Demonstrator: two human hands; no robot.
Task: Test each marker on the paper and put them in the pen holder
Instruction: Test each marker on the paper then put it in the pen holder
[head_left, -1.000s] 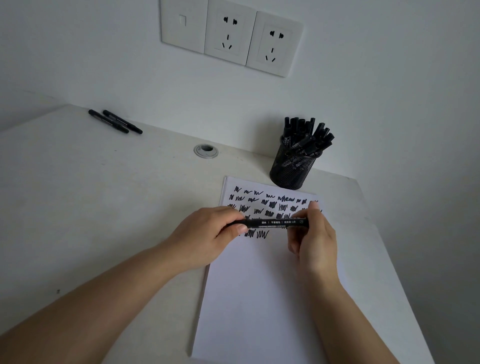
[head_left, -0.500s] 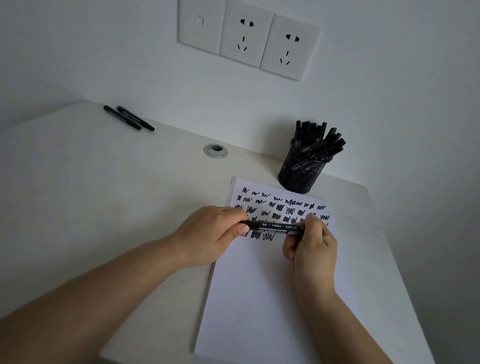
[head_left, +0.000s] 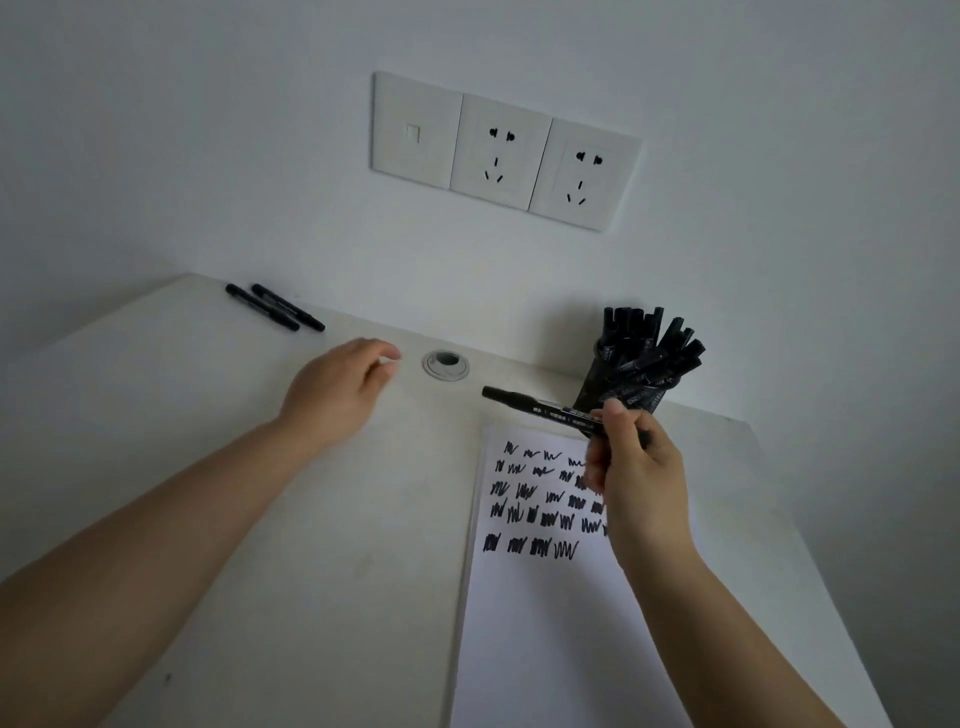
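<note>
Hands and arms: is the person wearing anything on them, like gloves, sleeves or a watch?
No. The left hand and right hand are bare, no gloves or rings showing. Both forearms are bare too, with no sleeves, watch or bracelet in view.

Both my forearms bare up to the frame edge, no sleeve showing. Left hand (head_left: 337, 395) and right hand (head_left: 636, 480) bare, ungloved.

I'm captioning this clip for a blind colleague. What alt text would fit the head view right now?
A person's right hand holds a black marker above scribbled paper, beside a mesh pen holder full of markers. The left hand, holding nothing, reaches across the white desk towards two loose markers by the wall.
</note>
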